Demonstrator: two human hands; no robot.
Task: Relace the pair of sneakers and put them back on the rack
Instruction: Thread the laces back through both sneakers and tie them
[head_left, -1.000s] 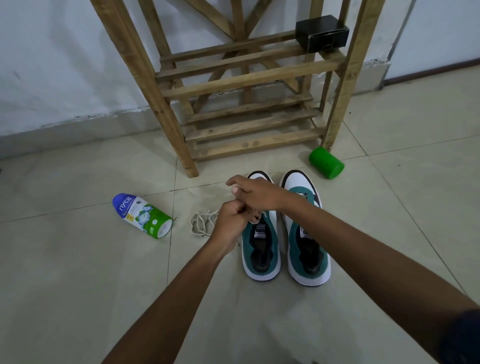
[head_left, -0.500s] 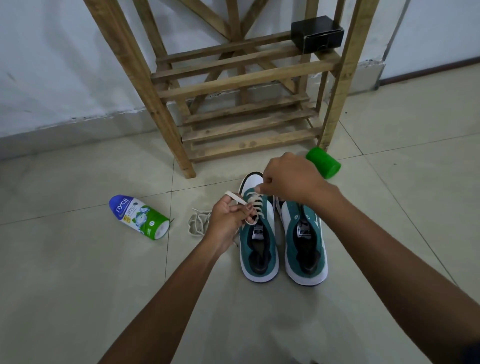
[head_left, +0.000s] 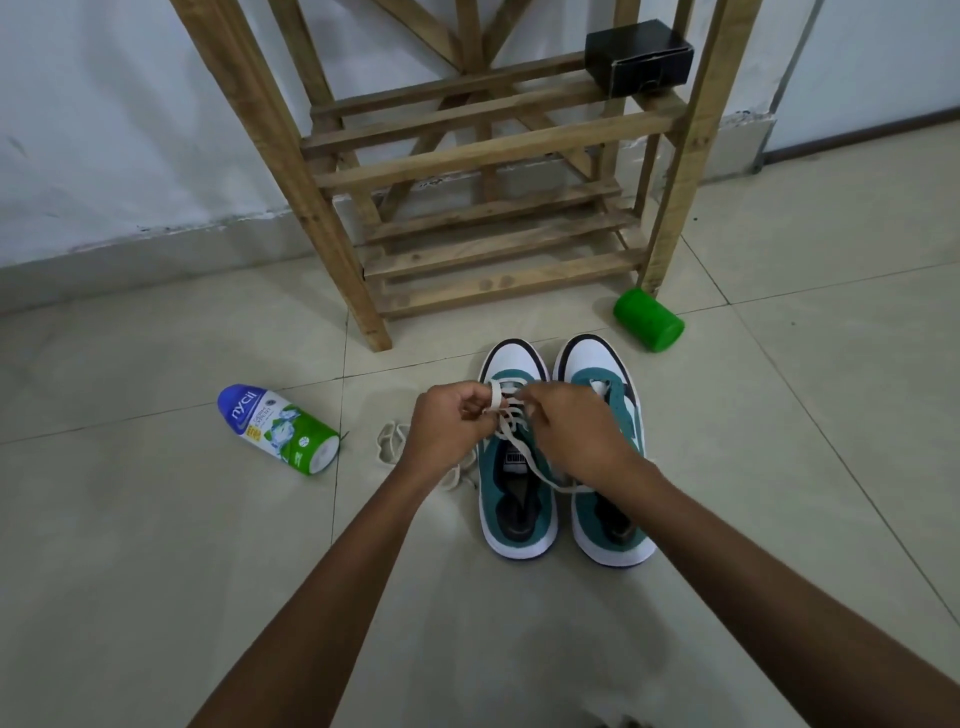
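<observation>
Head view: both hands meet over the left sneaker, which stands on the tiled floor beside the right sneaker, toes toward the wooden rack
Left hand: fingers curled, pinching a loop of the white lace near the toe end of the eyelets
Right hand: fingers curled over the lace at the crossings; it seems to pinch a strand, though the fingertips are partly hidden
Lace: threaded across the upper eyelets of the left sneaker, with one free length trailing back over the tongue and under the right wrist
Second lace: a loose heap on the floor, just left of the left hand
Right sneaker: only a short bit of white shows at its eyelets; the rest is covered by the right hand
Rack: both sneakers stand in front of it, not on it; a black box sits on an upper slat
Floor items: a blue and green bottle lies on its side at left; a green cylinder lies by the rack's right leg
</observation>
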